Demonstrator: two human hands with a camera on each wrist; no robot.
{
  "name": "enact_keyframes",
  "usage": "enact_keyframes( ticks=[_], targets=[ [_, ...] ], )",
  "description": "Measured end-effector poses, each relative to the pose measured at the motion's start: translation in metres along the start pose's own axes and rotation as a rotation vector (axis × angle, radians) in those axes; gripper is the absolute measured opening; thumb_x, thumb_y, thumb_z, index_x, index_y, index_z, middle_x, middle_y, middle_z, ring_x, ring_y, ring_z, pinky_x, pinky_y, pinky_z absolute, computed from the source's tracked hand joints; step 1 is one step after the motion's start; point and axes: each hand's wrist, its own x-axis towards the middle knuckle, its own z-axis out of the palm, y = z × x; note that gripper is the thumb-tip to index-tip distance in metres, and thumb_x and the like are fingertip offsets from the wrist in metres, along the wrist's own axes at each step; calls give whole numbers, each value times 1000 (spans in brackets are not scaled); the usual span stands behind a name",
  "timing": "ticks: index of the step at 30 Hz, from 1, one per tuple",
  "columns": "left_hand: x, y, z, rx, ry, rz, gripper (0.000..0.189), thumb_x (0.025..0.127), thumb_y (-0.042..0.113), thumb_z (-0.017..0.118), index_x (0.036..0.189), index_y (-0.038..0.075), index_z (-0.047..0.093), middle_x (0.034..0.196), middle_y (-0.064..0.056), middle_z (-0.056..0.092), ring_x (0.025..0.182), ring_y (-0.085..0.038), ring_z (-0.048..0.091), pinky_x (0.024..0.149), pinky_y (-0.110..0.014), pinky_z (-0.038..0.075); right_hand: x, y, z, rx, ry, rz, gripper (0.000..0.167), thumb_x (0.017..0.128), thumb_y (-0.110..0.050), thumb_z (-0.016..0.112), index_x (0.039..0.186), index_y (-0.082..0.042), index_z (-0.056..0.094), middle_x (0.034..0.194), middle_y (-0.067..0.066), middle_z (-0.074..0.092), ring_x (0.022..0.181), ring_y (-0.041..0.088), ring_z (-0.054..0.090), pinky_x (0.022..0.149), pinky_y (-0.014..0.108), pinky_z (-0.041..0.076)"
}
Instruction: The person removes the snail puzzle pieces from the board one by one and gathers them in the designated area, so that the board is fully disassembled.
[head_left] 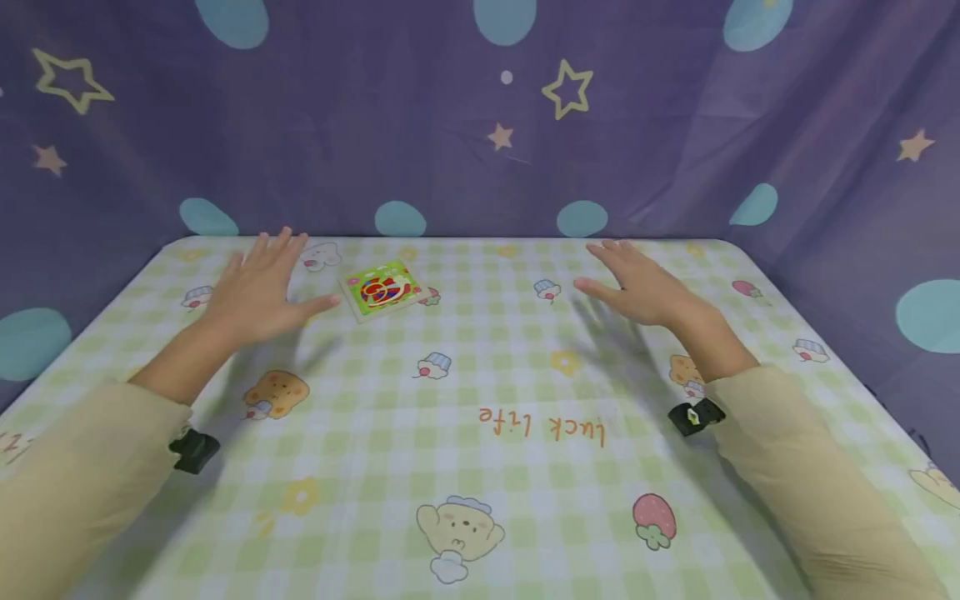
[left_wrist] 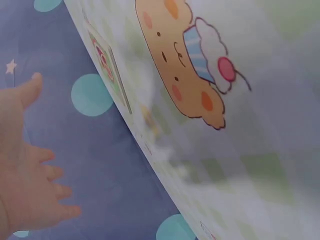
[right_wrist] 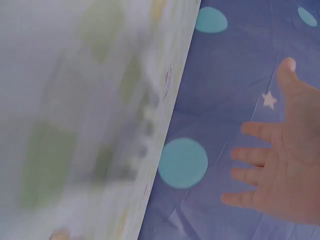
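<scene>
A flat square board puzzle [head_left: 386, 290] with a green printed face and red, blue and yellow shapes lies on the table, left of centre toward the back. My left hand [head_left: 258, 292] is held above the cloth just left of it, fingers straight and spread, thumb pointing toward the puzzle's edge. Across the table my right hand [head_left: 633, 283] hovers palm inward, fingers extended, with nothing in it. From the left wrist view the puzzle [left_wrist: 107, 65] appears edge-on beyond the left hand [left_wrist: 35, 170]. The right wrist view shows the right hand [right_wrist: 280, 155] with its fingers apart.
A green and white checked tablecloth [head_left: 465, 333] printed with cupcakes, bears and strawberries covers the table. Behind its far edge hangs a purple curtain [head_left: 450, 108] with stars and teal spots. Both sleeves carry a dark wrist strap [head_left: 697, 416].
</scene>
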Motion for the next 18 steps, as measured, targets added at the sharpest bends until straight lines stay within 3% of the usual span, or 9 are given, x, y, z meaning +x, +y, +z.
enact_keyframes(
  ticks=[7,12,18],
  targets=[
    [8,5,1,-17,1,0,96,92,59,49,153,-2,9,159,-28,3,147,-49,1,115,-68,8,29,-21,8,31,-83,-81,75,95,-56,48,151,-9,30,158,17,29,146,38,25,120,55,22],
    [11,9,8,-6,30,14,83,93,47,55,149,-5,24,157,-29,19,144,-48,17,114,-65,20,52,-36,18,58,-111,-166,68,95,-48,54,148,-10,38,152,15,40,138,36,41,115,51,33],
    [15,16,16,-61,32,48,70,94,38,56,146,-2,33,151,-26,36,136,-47,35,109,-61,35,74,-54,28,44,-103,-268,62,94,-39,59,143,-5,43,148,16,46,135,35,45,115,48,35]
  ],
)
